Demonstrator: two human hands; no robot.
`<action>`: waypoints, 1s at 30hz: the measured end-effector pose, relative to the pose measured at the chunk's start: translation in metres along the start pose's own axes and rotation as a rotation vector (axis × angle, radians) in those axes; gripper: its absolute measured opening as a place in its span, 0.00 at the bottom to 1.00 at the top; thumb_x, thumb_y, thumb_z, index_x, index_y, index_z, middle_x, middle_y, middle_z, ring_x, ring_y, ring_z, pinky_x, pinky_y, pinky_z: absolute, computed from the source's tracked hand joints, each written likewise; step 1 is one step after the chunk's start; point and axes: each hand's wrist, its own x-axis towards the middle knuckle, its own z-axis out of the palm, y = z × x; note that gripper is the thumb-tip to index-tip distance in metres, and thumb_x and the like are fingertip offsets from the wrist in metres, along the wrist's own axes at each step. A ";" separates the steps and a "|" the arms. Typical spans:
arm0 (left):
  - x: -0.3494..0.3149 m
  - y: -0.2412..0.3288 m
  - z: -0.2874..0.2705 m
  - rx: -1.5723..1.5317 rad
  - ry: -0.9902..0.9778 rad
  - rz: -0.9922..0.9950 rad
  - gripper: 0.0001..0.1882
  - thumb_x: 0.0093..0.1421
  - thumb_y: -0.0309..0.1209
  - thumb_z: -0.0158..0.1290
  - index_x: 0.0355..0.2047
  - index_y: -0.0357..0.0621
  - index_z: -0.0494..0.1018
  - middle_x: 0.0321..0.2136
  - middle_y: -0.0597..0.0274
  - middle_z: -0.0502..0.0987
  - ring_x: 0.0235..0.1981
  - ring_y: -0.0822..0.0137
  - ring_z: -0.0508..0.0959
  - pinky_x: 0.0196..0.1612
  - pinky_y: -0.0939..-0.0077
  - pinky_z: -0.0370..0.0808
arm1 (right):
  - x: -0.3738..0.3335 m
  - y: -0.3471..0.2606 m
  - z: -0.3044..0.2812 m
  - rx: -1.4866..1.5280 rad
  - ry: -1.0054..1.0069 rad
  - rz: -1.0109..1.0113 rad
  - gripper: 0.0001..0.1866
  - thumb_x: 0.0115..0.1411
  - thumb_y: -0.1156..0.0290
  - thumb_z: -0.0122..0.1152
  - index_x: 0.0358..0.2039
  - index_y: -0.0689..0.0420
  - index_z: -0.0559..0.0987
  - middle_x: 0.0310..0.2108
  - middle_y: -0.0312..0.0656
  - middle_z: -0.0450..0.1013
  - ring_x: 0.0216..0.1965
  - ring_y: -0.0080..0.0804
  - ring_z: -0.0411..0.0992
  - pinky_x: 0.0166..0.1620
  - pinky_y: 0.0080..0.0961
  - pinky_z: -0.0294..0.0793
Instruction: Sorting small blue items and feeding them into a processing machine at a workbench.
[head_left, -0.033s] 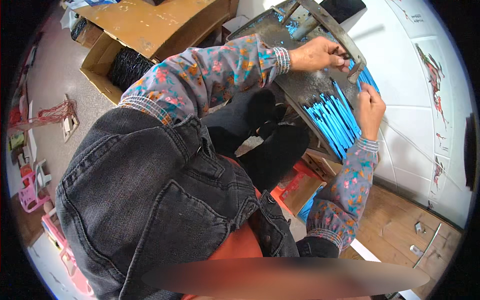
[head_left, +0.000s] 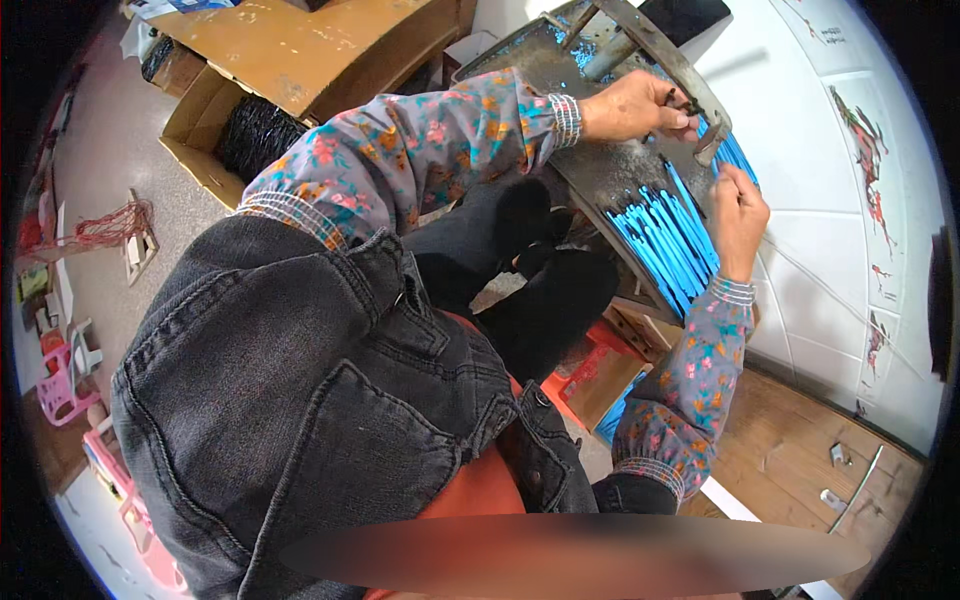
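Observation:
My left hand (head_left: 632,106) reaches in from the left over a worn metal bench. Its thumb and fingers are closed on a small dark piece (head_left: 684,103), whose exact kind I cannot make out. Close to its fingertips is the bent end of a metal arm (head_left: 707,140) on the bench. My right hand (head_left: 739,215) is closed just below that end, pinching a thin blue stick (head_left: 717,169); most of the stick is hidden by the fingers. Between my hands and my knees lies a row of blue sticks (head_left: 660,245) with dark tips. More blue sticks (head_left: 735,155) lie behind the metal arm.
Blue scraps (head_left: 585,62) litter the far end of the metal bench (head_left: 520,58). At left stand a brown table (head_left: 290,50) and a cardboard box (head_left: 200,125) of black strands. A red stool (head_left: 585,365) is below the bench; a white wall (head_left: 810,160) rises at right.
My right hand has shifted very slightly to the left. The dark piece shows more clearly at my left fingertips.

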 end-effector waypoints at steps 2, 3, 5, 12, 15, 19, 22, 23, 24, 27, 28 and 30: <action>0.001 -0.002 0.001 -0.054 0.026 -0.010 0.08 0.59 0.26 0.49 0.37 0.33 0.72 0.32 0.61 0.77 0.33 0.74 0.76 0.41 0.79 0.75 | -0.001 -0.020 0.004 0.381 -0.054 0.382 0.09 0.57 0.71 0.56 0.31 0.66 0.77 0.17 0.30 0.66 0.16 0.13 0.59 0.18 0.14 0.56; 0.003 0.000 0.001 0.189 0.005 0.000 0.08 0.58 0.26 0.51 0.35 0.33 0.73 0.29 0.62 0.77 0.33 0.74 0.76 0.40 0.79 0.75 | -0.003 -0.022 0.007 0.381 -0.052 0.383 0.09 0.57 0.71 0.56 0.31 0.66 0.77 0.17 0.30 0.66 0.16 0.13 0.59 0.18 0.14 0.56; 0.002 0.002 0.005 0.160 -0.005 -0.023 0.08 0.58 0.26 0.51 0.35 0.33 0.74 0.28 0.62 0.77 0.32 0.74 0.76 0.39 0.79 0.75 | -0.004 -0.024 0.014 0.580 -0.027 0.399 0.08 0.59 0.72 0.54 0.30 0.64 0.77 0.17 0.29 0.65 0.14 0.09 0.55 0.16 0.10 0.49; 0.001 0.011 0.006 0.223 -0.009 -0.043 0.10 0.58 0.28 0.52 0.37 0.36 0.76 0.26 0.63 0.78 0.29 0.77 0.76 0.36 0.81 0.75 | 0.015 -0.008 0.001 0.080 -0.106 0.026 0.05 0.55 0.77 0.54 0.27 0.66 0.76 0.19 0.30 0.66 0.20 0.16 0.61 0.23 0.14 0.59; -0.001 0.012 0.001 0.342 0.024 0.032 0.11 0.59 0.32 0.51 0.37 0.37 0.76 0.26 0.63 0.78 0.29 0.78 0.76 0.35 0.82 0.74 | 0.014 -0.010 -0.004 0.191 -0.130 0.133 0.05 0.53 0.78 0.55 0.27 0.67 0.76 0.19 0.33 0.66 0.24 0.17 0.63 0.29 0.14 0.62; -0.005 0.016 0.000 0.421 0.061 0.012 0.15 0.61 0.38 0.48 0.37 0.39 0.76 0.19 0.68 0.73 0.21 0.78 0.69 0.28 0.83 0.70 | 0.004 0.013 -0.014 -0.030 -0.150 0.117 0.09 0.53 0.73 0.59 0.31 0.66 0.77 0.23 0.39 0.70 0.25 0.26 0.67 0.31 0.21 0.66; -0.001 0.019 0.004 0.513 0.012 -0.001 0.16 0.62 0.38 0.46 0.39 0.38 0.74 0.17 0.70 0.67 0.18 0.78 0.64 0.25 0.81 0.68 | -0.015 0.033 -0.005 -0.290 -0.257 -0.190 0.13 0.49 0.70 0.63 0.33 0.65 0.76 0.24 0.44 0.71 0.30 0.34 0.70 0.36 0.27 0.68; -0.002 0.017 0.005 0.492 -0.020 -0.006 0.16 0.63 0.38 0.45 0.40 0.37 0.73 0.17 0.70 0.65 0.19 0.78 0.63 0.25 0.80 0.67 | -0.019 0.031 -0.009 -0.263 -0.339 -0.133 0.12 0.48 0.71 0.62 0.31 0.65 0.76 0.24 0.44 0.71 0.29 0.33 0.70 0.37 0.26 0.68; -0.004 0.015 0.003 0.496 -0.015 -0.010 0.16 0.63 0.38 0.45 0.40 0.37 0.73 0.17 0.70 0.65 0.19 0.78 0.63 0.25 0.80 0.67 | -0.019 0.025 -0.012 -0.228 -0.426 -0.084 0.11 0.48 0.72 0.62 0.30 0.66 0.76 0.25 0.44 0.71 0.29 0.33 0.70 0.37 0.25 0.67; -0.004 0.010 -0.002 0.320 -0.078 -0.046 0.16 0.63 0.35 0.43 0.43 0.37 0.71 0.20 0.67 0.68 0.22 0.77 0.66 0.29 0.80 0.69 | -0.011 0.010 -0.027 -0.090 -0.717 0.114 0.07 0.46 0.76 0.61 0.28 0.63 0.77 0.26 0.47 0.72 0.29 0.43 0.71 0.35 0.32 0.68; -0.005 0.005 -0.007 0.331 -0.086 -0.063 0.15 0.63 0.34 0.43 0.43 0.36 0.71 0.22 0.66 0.69 0.24 0.77 0.68 0.31 0.80 0.70 | -0.004 0.014 -0.024 -0.074 -0.722 0.114 0.07 0.46 0.76 0.61 0.28 0.63 0.77 0.26 0.47 0.72 0.29 0.43 0.71 0.35 0.32 0.68; -0.009 0.011 -0.006 0.330 -0.096 -0.053 0.15 0.63 0.33 0.42 0.44 0.36 0.70 0.23 0.65 0.70 0.27 0.76 0.70 0.34 0.81 0.70 | 0.020 0.017 -0.024 -0.164 -0.519 0.172 0.08 0.45 0.77 0.61 0.28 0.64 0.78 0.26 0.47 0.72 0.29 0.44 0.71 0.36 0.30 0.68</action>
